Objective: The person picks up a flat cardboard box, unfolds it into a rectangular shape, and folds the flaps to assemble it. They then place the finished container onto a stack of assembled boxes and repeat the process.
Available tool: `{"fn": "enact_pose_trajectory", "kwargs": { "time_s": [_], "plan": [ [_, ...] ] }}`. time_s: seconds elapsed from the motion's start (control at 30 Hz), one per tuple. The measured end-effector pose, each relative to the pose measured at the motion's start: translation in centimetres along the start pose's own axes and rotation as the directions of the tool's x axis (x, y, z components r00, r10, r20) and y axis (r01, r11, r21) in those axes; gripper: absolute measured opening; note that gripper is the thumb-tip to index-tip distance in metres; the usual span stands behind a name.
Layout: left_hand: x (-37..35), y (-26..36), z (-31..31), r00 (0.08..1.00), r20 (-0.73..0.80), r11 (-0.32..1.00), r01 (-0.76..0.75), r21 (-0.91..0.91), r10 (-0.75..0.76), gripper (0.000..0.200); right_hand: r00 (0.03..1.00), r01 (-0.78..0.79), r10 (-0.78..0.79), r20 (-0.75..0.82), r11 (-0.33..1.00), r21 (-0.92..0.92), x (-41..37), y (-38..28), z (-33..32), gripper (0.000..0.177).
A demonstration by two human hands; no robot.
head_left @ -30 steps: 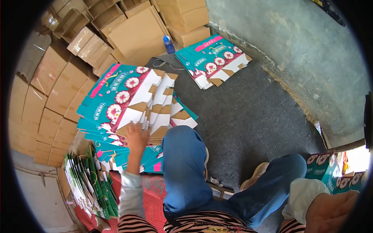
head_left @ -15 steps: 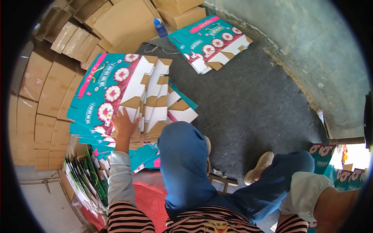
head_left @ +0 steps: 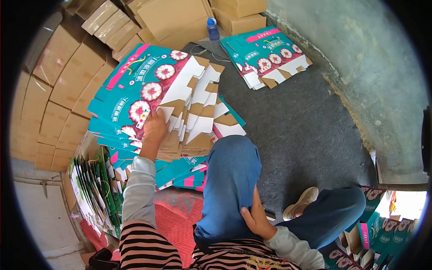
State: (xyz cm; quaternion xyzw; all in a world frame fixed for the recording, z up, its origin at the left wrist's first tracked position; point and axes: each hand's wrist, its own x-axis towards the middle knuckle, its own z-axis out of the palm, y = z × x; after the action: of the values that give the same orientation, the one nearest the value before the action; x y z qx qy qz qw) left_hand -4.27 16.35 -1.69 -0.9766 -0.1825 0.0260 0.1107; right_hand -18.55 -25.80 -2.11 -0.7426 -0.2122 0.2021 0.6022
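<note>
A tall, uneven stack of flattened teal cartons, printed with pink bands and purple-and-white fruit, lies to the left ahead of me. My left hand is on the near right part of the top carton, its fingers bent and closed at the white-and-brown flaps. The fingertips are partly hidden there. My right hand lies against the inner side of my bent left knee, thumb apart and fingers stretched out, holding nothing. Part of its fingers is hidden behind the knee.
Another stack of flat teal cartons lies on the dark floor by the curved wall. A blue bottle stands near brown boxes. Green-and-white folded cartons lean at lower left. Teal boxes stand at lower right.
My right hand has come from the far right edge to my left knee. The left hand's spread fingers have closed at the top carton's flaps. My view has shifted left.
</note>
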Motion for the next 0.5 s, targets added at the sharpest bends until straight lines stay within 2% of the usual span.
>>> {"fn": "enact_pose_trajectory", "kwargs": {
  "time_s": [0.03, 0.1, 0.13, 0.17, 0.23, 0.27, 0.37, 0.4, 0.5],
  "plan": [
    [-0.3, -1.2, 0.6, 0.998, -0.058, 0.998, -0.036, 0.055, 0.039, 0.056, 0.993, -0.077, 0.071, 0.091, 0.995, 0.065, -1.3, 0.6, -0.2, 0.083],
    [-0.1, -2.4, 1.2, 0.974, -0.189, 0.983, -0.098, 0.158, 0.128, 0.050, 0.914, -0.243, 0.277, 0.297, 0.959, -0.146, -3.6, 1.5, -0.9, 0.081],
    [-0.3, -2.4, 1.0, 0.961, -0.253, 0.986, -0.075, 0.149, 0.111, 0.045, 0.842, -0.299, 0.384, 0.379, 0.917, -0.264, -4.1, 2.1, -1.3, 0.080],
    [-0.2, -2.4, 0.9, 0.955, -0.275, 0.985, -0.066, 0.157, 0.108, 0.043, 0.863, -0.163, 0.317, 0.393, 0.911, -0.379, -3.8, 1.8, -1.9, 0.077],
    [0.1, -2.8, 0.7, 0.944, -0.317, 0.983, -0.038, 0.181, 0.095, 0.039, 0.873, 0.127, 0.178, 0.454, 0.816, -0.564, -2.8, 0.1, -3.1, 0.073],
    [0.4, -3.0, 0.6, 0.923, -0.374, 0.983, -0.028, 0.180, 0.095, 0.036, 0.901, 0.280, -0.031, 0.433, 0.803, -0.526, -2.0, -1.3, -3.8, 0.061],
    [0.2, -4.2, -2.1, 0.845, -0.507, 0.982, -0.100, 0.160, 0.169, 0.036, 0.855, 0.361, -0.055, 0.516, 0.778, -0.515, -1.4, -2.4, -5.5, 0.056],
    [-0.1, -4.4, -3.2, 0.810, -0.559, 0.983, -0.110, 0.146, 0.174, 0.041, 0.873, 0.306, -0.051, 0.486, 0.832, -0.463, -1.7, -2.4, -6.0, 0.041],
    [-1.2, -5.1, -8.0, 0.759, -0.634, 0.988, -0.134, 0.075, 0.151, 0.046, 0.967, 0.053, -0.010, 0.255, 0.986, -0.161, -1.7, -4.0, -6.8, 0.027]
  ]
}}
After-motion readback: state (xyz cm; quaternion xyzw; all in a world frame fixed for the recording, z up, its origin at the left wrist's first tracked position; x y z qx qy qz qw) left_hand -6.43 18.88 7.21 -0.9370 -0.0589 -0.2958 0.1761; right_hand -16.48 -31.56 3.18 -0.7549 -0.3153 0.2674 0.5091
